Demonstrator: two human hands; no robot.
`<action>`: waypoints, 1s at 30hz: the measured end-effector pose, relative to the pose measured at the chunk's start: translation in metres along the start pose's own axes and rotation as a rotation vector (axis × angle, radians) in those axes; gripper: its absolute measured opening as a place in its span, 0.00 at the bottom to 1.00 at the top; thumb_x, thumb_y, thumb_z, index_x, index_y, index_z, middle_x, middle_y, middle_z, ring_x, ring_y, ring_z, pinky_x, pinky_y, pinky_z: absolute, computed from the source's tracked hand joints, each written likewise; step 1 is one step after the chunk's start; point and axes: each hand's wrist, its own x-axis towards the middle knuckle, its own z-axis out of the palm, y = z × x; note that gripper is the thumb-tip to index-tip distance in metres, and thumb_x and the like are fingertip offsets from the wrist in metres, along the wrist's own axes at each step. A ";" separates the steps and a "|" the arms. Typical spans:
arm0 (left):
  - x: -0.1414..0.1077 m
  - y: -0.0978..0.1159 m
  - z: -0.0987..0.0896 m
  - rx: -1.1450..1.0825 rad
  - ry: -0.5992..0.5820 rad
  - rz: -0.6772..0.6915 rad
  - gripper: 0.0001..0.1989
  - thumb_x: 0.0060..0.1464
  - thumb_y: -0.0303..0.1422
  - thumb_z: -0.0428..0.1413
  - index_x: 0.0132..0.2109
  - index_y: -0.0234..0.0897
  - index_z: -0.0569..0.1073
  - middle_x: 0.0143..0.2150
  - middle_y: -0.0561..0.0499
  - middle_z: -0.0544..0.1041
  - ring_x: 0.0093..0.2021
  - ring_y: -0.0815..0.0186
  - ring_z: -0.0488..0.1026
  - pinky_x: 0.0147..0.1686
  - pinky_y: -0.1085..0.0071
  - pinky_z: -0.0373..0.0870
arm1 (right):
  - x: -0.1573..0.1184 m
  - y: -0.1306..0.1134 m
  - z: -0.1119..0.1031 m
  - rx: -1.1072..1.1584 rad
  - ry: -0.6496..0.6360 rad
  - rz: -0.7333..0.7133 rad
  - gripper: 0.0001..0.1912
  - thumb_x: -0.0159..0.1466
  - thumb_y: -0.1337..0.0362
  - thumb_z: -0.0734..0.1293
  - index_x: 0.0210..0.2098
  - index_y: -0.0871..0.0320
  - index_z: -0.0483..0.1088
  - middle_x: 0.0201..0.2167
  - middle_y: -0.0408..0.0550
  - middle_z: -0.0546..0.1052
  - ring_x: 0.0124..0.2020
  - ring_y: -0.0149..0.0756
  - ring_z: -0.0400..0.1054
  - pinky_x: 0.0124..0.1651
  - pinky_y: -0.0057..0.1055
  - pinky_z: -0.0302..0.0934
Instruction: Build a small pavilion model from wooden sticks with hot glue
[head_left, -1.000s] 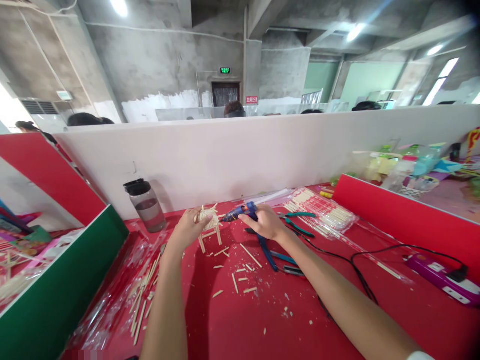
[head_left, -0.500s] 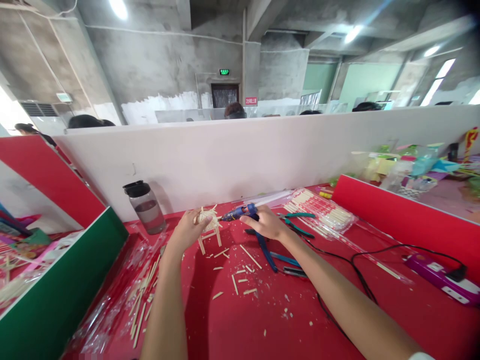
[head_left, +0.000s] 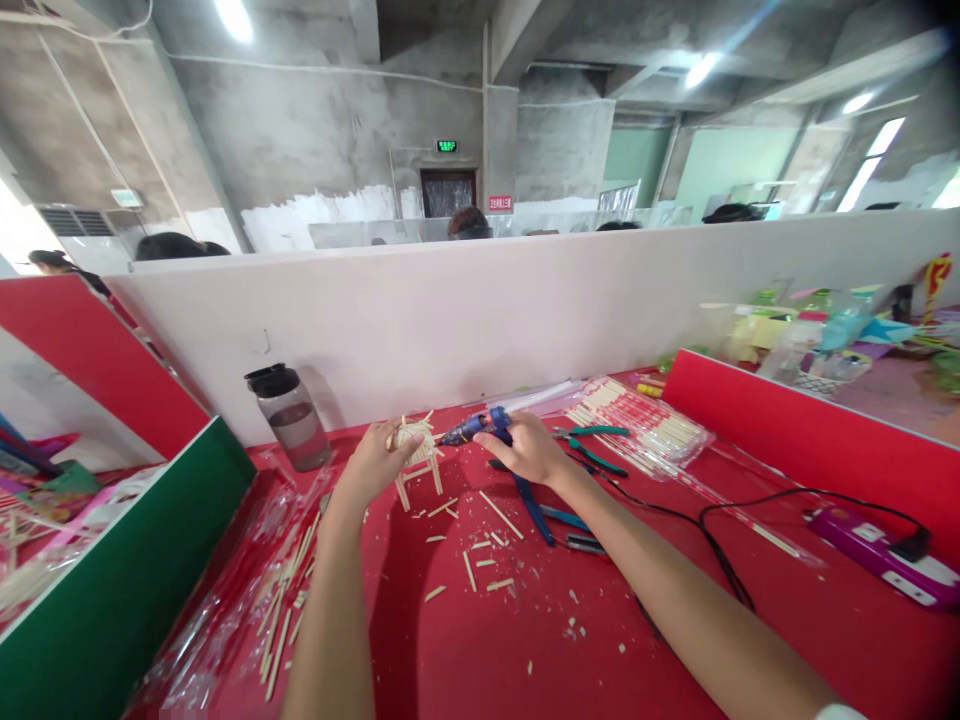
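Observation:
My left hand is closed on the left side of a small stick model, which has legs like a little chair and stands on the red table. In my right hand is a blue hot glue gun, its nozzle pointing left at the model's right side. Whether the nozzle touches the sticks I cannot tell. Cut stick pieces and small scraps lie on the table in front of the model. My fingers hide part of the model and the gun's handle.
Blue-handled pliers and green-handled pliers lie by my right arm. Bagged sticks are behind them. A purple power strip with a black cable sits right. At left stand a water bottle and a green divider; loose sticks lie nearby.
The glue gun has shifted very slightly left and its nozzle sits a touch lower by the model. My left hand keeps its place on the model.

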 end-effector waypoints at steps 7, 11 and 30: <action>0.000 0.001 -0.001 0.000 -0.005 0.008 0.23 0.55 0.49 0.53 0.46 0.33 0.76 0.36 0.47 0.78 0.38 0.57 0.74 0.41 0.64 0.69 | -0.001 -0.003 0.002 -0.023 0.018 0.005 0.20 0.68 0.51 0.62 0.30 0.57 0.75 0.28 0.49 0.79 0.34 0.41 0.73 0.39 0.31 0.58; 0.000 -0.001 0.001 0.010 -0.016 0.002 0.25 0.56 0.50 0.52 0.50 0.33 0.75 0.42 0.44 0.79 0.44 0.55 0.74 0.46 0.62 0.69 | 0.000 -0.002 0.001 -0.020 0.010 0.015 0.20 0.68 0.51 0.62 0.30 0.57 0.75 0.29 0.49 0.79 0.33 0.41 0.73 0.38 0.31 0.58; 0.001 0.000 0.000 0.006 -0.036 0.009 0.25 0.57 0.49 0.52 0.52 0.35 0.75 0.41 0.44 0.78 0.43 0.55 0.74 0.46 0.62 0.69 | 0.001 0.001 -0.011 0.130 -0.070 0.007 0.17 0.68 0.52 0.62 0.36 0.57 0.76 0.36 0.50 0.80 0.40 0.43 0.73 0.44 0.33 0.62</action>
